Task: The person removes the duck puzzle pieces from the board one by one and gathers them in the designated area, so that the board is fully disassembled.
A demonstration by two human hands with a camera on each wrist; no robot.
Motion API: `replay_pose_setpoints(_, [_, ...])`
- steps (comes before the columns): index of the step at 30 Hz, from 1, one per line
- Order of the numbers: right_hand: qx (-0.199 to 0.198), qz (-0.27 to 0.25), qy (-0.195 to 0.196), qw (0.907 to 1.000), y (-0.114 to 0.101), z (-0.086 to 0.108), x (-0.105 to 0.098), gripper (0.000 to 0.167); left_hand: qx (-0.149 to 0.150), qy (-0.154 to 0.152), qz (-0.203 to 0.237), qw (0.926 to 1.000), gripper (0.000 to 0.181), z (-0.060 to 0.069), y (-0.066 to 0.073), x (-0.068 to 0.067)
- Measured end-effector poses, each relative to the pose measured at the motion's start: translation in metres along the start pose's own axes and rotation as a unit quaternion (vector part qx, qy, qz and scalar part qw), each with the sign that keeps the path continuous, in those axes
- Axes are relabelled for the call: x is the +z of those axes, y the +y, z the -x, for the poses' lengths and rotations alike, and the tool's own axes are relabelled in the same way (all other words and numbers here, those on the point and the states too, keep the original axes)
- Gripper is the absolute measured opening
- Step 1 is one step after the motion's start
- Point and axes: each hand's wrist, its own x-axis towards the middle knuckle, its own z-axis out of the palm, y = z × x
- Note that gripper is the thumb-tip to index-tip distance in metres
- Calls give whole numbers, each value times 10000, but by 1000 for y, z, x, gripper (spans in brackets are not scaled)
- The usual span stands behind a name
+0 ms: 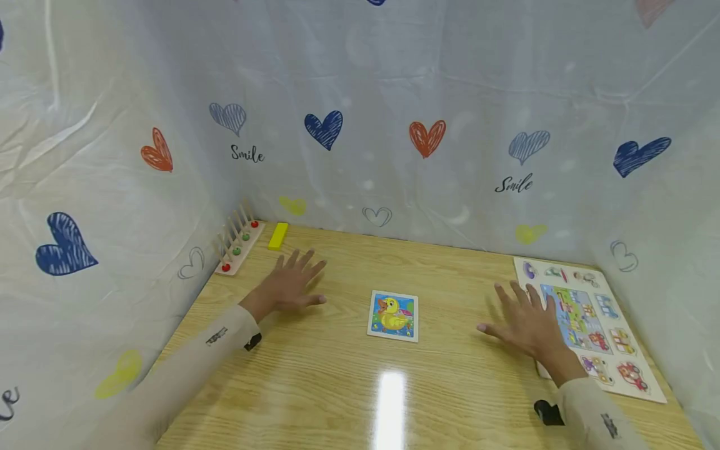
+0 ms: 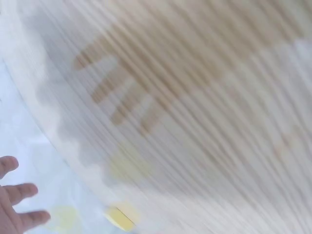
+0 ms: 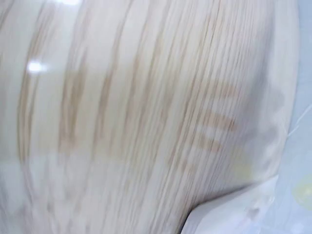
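Both hands hover over a wooden table with fingers spread, holding nothing. The left hand (image 1: 289, 281) is at the left side, nearest a yellow block (image 1: 278, 236); its fingertips and the block (image 2: 119, 219) also show in the left wrist view. A small square duck puzzle (image 1: 393, 315) lies flat between the hands. Over at the right, the right hand (image 1: 525, 319) partly covers the left edge of a large picture puzzle board (image 1: 624, 312). In the right wrist view only the hand's reflection appears, with the corner of the board (image 3: 234, 209).
A pegged wooden board (image 1: 243, 250) with red and green beads stands at the back left, beside the yellow block. White curtains (image 1: 371, 169) printed with hearts enclose the table (image 1: 337, 387) at the back and sides. Glare shines on the table's front middle.
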Motion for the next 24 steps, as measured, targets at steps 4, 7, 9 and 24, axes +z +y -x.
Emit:
replay_pose_setpoints(4, [-142, -139, 179, 9996, -15, -2, -1, 102, 322, -163, -73, 9993, 93, -1, 20, 1])
replay_pose_setpoints(7, [-270, -250, 191, 9991, -29, -4, -2, 100, 605, -295, -33, 9977, 93, -3, 40, 3])
replay_pose_setpoints(9, [-343, -401, 164, 9985, -38, -7, -3, 97, 833, -370, -72, 9958, 92, -5, 53, 4])
replay_pose_setpoints(24, [-403, -1765, -731, 9808, -84, -32, -1, 79, 2464, -587, -649, 9652, 90, -17, 143, 13])
